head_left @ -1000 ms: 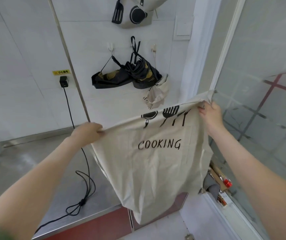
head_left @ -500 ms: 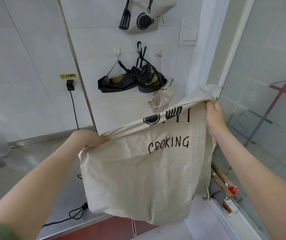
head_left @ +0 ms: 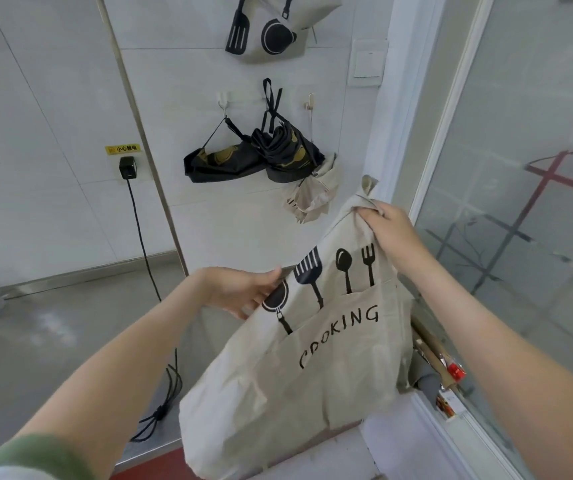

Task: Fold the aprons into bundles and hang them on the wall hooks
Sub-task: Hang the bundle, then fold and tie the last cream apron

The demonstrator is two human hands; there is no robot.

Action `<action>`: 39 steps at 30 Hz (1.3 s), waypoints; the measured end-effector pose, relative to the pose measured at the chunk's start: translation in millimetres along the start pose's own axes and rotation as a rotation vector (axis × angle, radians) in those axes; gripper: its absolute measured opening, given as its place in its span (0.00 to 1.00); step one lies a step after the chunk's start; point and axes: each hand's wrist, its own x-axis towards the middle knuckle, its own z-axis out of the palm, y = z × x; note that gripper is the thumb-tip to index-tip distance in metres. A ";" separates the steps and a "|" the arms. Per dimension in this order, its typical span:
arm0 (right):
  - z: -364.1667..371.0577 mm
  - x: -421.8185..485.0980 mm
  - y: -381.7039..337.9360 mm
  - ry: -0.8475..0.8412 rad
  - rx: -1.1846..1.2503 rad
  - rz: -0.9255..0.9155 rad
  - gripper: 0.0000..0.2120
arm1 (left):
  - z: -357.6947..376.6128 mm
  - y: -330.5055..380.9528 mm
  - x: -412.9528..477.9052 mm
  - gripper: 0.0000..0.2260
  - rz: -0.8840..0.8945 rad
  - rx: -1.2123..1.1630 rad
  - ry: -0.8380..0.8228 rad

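Head view, R hand point(head_left: 387, 226) fingers clutch apron point(head_left: 261, 427) top, L hand point(head_left: 243, 292) fingers pinch its edge, utensil print above pocket point(head_left: 347, 344).

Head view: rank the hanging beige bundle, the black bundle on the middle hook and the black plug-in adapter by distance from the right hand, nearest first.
Measured from the right hand, which grips the COOKING apron at its top corner:
1. Beige bundle, just up and left of the hand.
2. Black bundle, higher and further left.
3. Black adapter, far off to the left.
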 end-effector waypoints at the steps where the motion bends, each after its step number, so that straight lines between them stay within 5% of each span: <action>1: 0.4 -2.0 -3.1 -0.035 0.045 0.000 0.09 | 5.1 2.6 7.0 0.47 -0.001 -0.056 0.001; 5: -1.2 -4.0 -9.2 -0.076 0.256 0.028 0.09 | 16.6 8.4 30.4 0.44 -0.029 -0.232 -0.042; 12: -10.8 -7.0 -11.5 -0.120 0.480 0.056 0.09 | 45.8 23.2 45.0 0.14 0.124 -0.334 -0.011; 16: -28.5 -10.8 -5.0 -0.135 0.264 0.000 0.12 | 33.8 17.5 47.1 0.14 0.272 -0.459 0.072; 19: -41.6 -15.0 4.5 -0.099 0.083 0.003 0.08 | 22.5 13.7 36.1 0.04 0.407 -0.546 0.130; 22: -51.3 -16.3 13.3 0.007 -0.140 0.008 0.14 | 14.9 16.5 20.1 0.07 0.516 -0.635 0.359; 26: -59.9 -19.9 0.8 0.194 -0.086 -0.108 0.11 | 8.1 32.0 -19.1 0.10 0.707 -0.280 1.141; 28: -55.8 -16.7 3.7 0.283 -0.154 -0.169 0.10 | 5.2 34.9 -30.3 0.07 0.790 -0.058 1.336; 30: -39.7 -13.8 19.3 0.074 -0.496 -0.078 0.09 | 4.9 26.6 -21.0 0.06 0.619 0.345 1.245; 32: -24.6 -14.3 41.5 -0.094 -0.677 0.014 0.10 | 0.6 2.8 -3.2 0.05 0.490 0.481 1.196; 35: -18.9 -11.2 44.8 0.057 -0.444 0.019 0.10 | -8.9 -15.6 2.2 0.04 0.489 0.332 1.278; 39: -20.7 -6.4 40.8 0.030 -0.166 0.062 0.08 | -10.8 -20.0 -4.4 0.03 0.501 0.274 1.278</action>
